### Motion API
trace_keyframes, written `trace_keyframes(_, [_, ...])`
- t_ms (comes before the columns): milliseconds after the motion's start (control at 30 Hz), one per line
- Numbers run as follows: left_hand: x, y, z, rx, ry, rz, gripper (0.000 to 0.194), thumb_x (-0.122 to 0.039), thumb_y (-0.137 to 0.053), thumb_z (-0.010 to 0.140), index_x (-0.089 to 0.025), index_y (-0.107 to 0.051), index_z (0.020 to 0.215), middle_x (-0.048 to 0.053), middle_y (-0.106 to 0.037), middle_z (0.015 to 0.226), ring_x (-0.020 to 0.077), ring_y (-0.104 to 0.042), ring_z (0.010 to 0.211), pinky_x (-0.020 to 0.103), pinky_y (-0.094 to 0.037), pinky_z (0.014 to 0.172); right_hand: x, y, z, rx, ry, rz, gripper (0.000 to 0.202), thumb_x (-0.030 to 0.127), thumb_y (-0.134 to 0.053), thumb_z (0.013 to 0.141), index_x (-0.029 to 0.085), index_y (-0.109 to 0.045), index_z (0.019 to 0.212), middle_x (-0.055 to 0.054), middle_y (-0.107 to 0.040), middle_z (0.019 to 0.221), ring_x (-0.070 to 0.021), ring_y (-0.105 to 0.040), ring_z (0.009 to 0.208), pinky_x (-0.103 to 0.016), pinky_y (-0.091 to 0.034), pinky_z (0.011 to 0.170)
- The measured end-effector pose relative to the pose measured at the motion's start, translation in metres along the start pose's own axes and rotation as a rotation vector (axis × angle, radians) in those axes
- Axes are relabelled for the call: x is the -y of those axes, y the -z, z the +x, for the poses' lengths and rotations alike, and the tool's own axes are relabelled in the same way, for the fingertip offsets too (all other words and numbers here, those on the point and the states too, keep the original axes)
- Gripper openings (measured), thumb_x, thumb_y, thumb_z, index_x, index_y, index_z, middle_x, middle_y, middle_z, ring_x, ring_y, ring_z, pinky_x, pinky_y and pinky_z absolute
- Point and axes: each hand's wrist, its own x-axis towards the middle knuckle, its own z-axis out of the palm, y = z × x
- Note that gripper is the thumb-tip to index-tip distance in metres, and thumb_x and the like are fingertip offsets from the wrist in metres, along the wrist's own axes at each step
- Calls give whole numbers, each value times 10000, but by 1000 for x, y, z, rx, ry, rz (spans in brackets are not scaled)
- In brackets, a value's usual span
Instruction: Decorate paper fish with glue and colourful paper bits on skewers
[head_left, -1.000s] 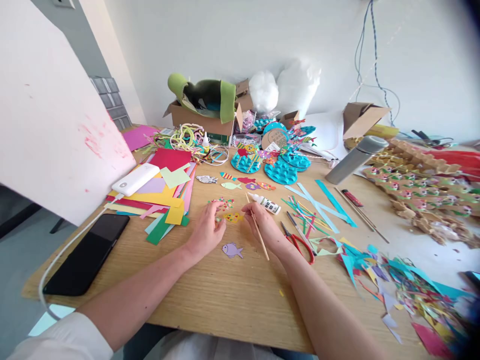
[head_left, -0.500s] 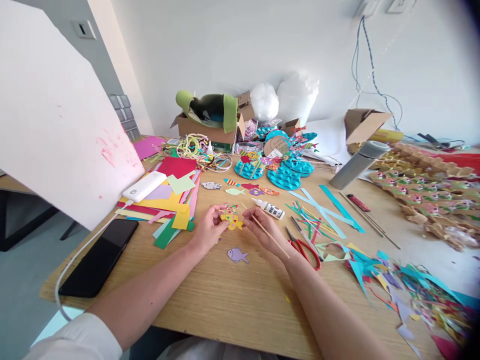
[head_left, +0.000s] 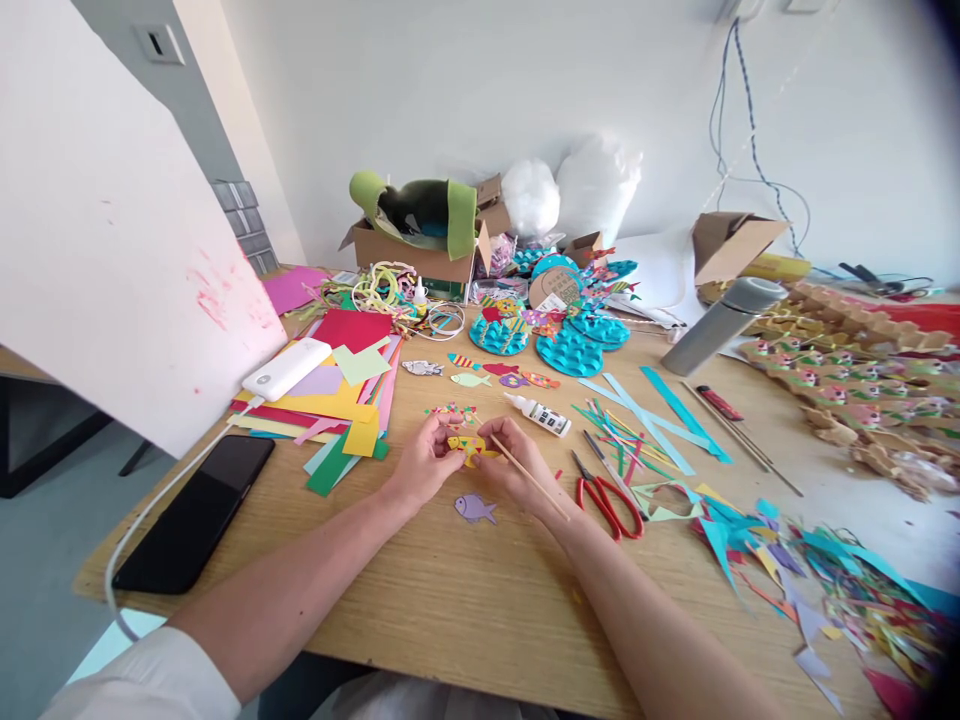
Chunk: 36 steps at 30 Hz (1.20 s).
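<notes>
Between my hands is a yellow paper fish [head_left: 466,446] with small coloured patches on it. My left hand [head_left: 424,462] pinches its head end between thumb and fingers. A thin wooden stick [head_left: 531,482] lies across my right hand [head_left: 517,466], which holds it while thumb and fingertips grip the fish's tail end. Just beyond my fingers are tiny coloured paper bits [head_left: 454,410], and nearer me a purple paper fish [head_left: 475,509] lies flat. A white glue bottle [head_left: 541,415] rests on its side past my right hand. Several more paper fish [head_left: 471,380] lie further back.
Red-handled scissors [head_left: 609,500] and paper strips [head_left: 626,440] are right of my hand, with paper scraps [head_left: 787,560] beyond. Stacked coloured paper [head_left: 352,330], a white power bank [head_left: 286,368] and a phone [head_left: 196,515] lie left. A grey bottle [head_left: 720,325] leans at the back right.
My right hand has moved slightly left and toward me, and its fingers now grip the fish's tail end. The fish has come down a little, and more of the scissors shows.
</notes>
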Motion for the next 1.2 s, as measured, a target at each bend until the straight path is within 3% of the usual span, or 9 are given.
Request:
trace_keyframes(267, [-1,2,1,-36,-46,87,420,-136,-670,639,-169,-580,1048,-20,-583,771,94,-540,659,204,-414,596,-2,3,-1,44,17,20,257,311,-658,729,218,-501,910,8,-544,811,-138,-513,713,-269,-421,624])
trace_keyframes(833, [8,3,2,102,-34,170,439,-200,-665,661,-156,-545,1081,-4,-597,746,146,-583,706,256,-422,637,5,1,-3,29,25,24,209,270,-616,748,220,-487,904,25,-560,717,-142,-521,659,-281,-407,606])
trace_keyframes(1200, [6,5,3,67,-46,192,439,-144,-637,654,-152,-549,1084,-23,-584,730,121,-560,665,243,-424,619,1,3,-1,26,-50,147,238,298,-637,727,218,-494,900,30,-535,717,-128,-490,631,-268,-384,576])
